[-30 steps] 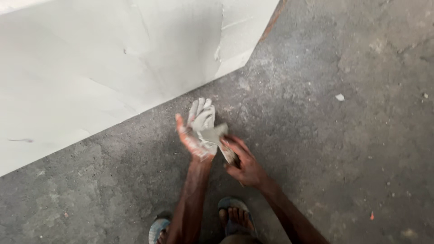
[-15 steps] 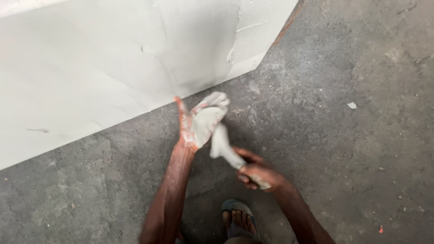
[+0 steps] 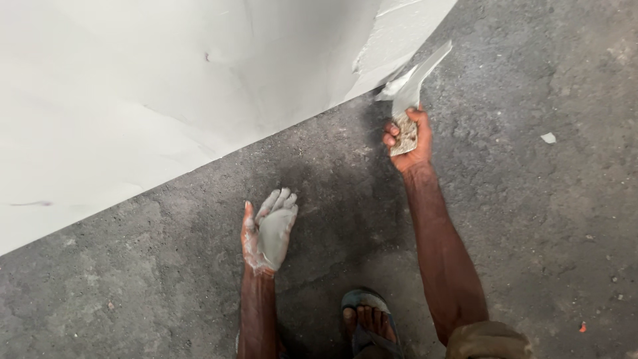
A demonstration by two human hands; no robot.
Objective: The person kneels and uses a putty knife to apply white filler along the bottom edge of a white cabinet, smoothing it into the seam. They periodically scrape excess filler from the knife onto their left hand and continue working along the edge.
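My left hand (image 3: 269, 233) is held palm up over the floor, its fingers together, with a lump of grey-white putty (image 3: 274, 229) lying on the palm and fingers. My right hand (image 3: 407, 136) is raised to the right and grips the putty-caked handle of a flat putty knife (image 3: 413, 83). The blade points up toward the lower edge of the white wall (image 3: 166, 100) and carries a smear of putty. The blade tip sits near a chipped patch at the wall's base.
Rough dark grey concrete floor (image 3: 531, 233) runs along the wall's foot. My foot in a blue sandal (image 3: 369, 326) stands below between my arms. A small white fleck (image 3: 548, 137) lies on the floor at the right.
My right hand drew the knife off the putty on my left palm and lifted it up and right toward the wall. My left hand dropped lower.
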